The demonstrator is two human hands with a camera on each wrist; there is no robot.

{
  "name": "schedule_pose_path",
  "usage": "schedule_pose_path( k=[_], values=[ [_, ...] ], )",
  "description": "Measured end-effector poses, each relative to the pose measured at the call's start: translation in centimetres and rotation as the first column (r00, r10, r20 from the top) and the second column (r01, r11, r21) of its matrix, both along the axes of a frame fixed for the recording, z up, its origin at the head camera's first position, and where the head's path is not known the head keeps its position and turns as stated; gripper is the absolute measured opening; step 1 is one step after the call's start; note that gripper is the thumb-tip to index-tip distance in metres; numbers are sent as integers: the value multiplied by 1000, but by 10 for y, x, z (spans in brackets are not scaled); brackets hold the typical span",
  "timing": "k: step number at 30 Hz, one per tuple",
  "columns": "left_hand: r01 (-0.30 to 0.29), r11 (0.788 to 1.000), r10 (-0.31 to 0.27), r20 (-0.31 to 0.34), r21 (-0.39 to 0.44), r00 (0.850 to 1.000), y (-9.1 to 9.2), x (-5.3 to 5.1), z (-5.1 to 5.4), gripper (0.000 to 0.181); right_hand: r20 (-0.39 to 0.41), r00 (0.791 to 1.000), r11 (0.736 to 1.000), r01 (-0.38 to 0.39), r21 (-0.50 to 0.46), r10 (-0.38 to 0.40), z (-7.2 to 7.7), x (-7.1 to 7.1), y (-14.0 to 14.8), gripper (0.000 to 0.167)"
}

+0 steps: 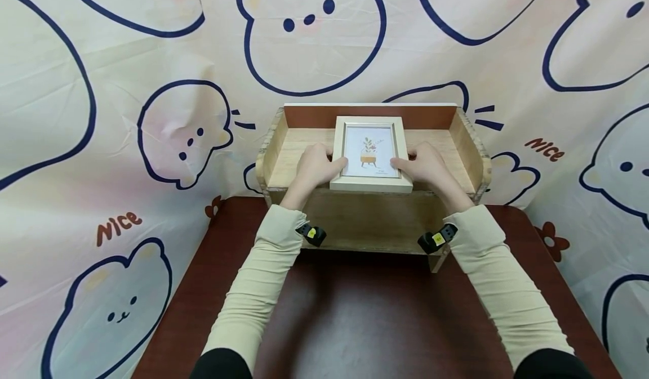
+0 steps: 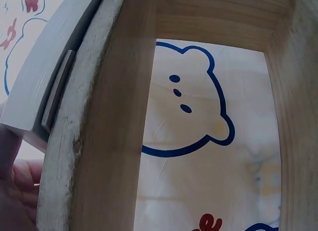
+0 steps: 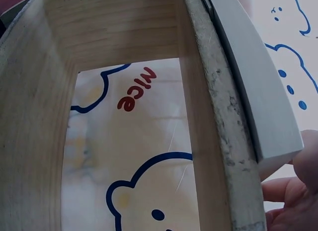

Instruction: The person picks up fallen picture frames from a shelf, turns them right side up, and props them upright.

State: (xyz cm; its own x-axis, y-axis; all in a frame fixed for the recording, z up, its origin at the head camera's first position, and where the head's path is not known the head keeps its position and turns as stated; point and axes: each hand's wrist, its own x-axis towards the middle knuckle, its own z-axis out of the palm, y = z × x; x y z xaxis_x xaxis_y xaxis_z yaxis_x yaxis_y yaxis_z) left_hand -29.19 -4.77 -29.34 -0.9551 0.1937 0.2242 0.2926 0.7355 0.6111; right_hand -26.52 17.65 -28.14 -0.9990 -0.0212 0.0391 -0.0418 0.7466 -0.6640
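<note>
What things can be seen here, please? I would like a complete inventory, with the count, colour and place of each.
picture frame: one, cream, at the shelf's front, between the hands
print: one, white with a potted plant, inside the frame
wooden shelf: one, light wood with a brown upper back strip, at the table's far end
table: one, dark reddish brown, below the shelf
backdrop: off-white with blue outlines and red lettering, behind and at both sides
wrist cameras: two, black with yellow marks, one per wrist
sleeves: two, pale cream, on the forearms
left hand: one, bare, fingers gripping the frame's left side
right hand: one, bare, fingers gripping its right side
</note>
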Motion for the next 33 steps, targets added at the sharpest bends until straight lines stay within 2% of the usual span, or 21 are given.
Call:
schedule_pose_path(
  k=[9, 16, 20, 24, 30, 33],
  values=[
    [64, 994, -62, -26, 90, 998, -3, -1, -2, 24, -70, 997, 998, -29, -59, 25, -2, 2, 2, 36],
    [109, 971, -103, -37, 211, 994, -6, -1, -3, 16, -49, 999, 992, -12, -125, 6, -3, 6, 2, 41],
    [124, 959, -113, -57, 254, 992, -8, 0, -3, 21, -76, 997, 987, -14, -159, 2, -5, 7, 2, 42],
    [133, 945, -115, -76, 299, 990, -9, 1, -4, 34, -117, 993, 976, -41, -215, 16, -8, 8, 3, 42],
    [152, 923, -120, -111, 354, 987, -10, 0, -5, 51, -141, 990, 939, -62, -339, 15, -9, 10, 3, 45],
    [156, 900, -120, -113, 407, 986, -8, 0, -5, 53, -170, 985, 919, -67, -388, 1, -9, 10, 2, 45]
  ],
)
